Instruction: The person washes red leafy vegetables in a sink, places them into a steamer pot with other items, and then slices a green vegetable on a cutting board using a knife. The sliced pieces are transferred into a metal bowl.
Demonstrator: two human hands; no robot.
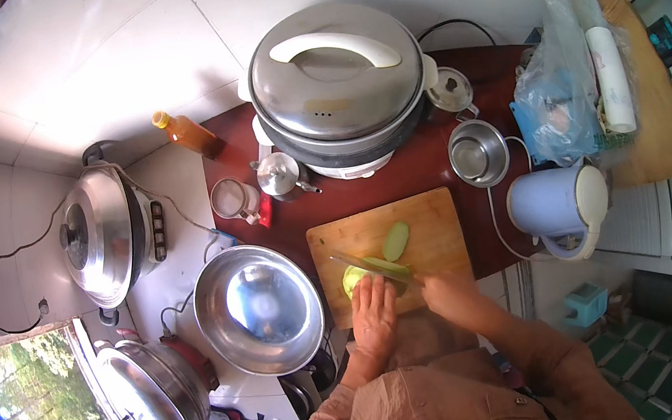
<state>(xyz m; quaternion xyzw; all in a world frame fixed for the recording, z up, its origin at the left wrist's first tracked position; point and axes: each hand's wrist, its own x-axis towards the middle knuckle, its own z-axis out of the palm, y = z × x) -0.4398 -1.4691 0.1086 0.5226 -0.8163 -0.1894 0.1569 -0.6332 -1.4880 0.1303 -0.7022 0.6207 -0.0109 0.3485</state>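
A wooden cutting board (428, 223) lies on the dark red tabletop in front of me. My left hand (375, 311) presses with its fingers on a pale green vegetable (353, 279), perhaps a gourd or squash, at the board's near side. In my right hand (448, 296) is the handle of a kitchen knife (376, 268); its blade lies across the vegetable, just beyond my left fingertips. Apart from that piece, one oval green slice (396, 241) rests flat on the board. My left fingers partly cover the vegetable, and my right fist hides the knife's handle.
A wide steel basin (209, 318) stands left of the board. Behind it are a glass mug (230, 198), a small metal pot (278, 173) and a large lidded electric cooker (339, 93). To the right stand a steel cup (478, 154) and a blue electric kettle (541, 205) with its cord.
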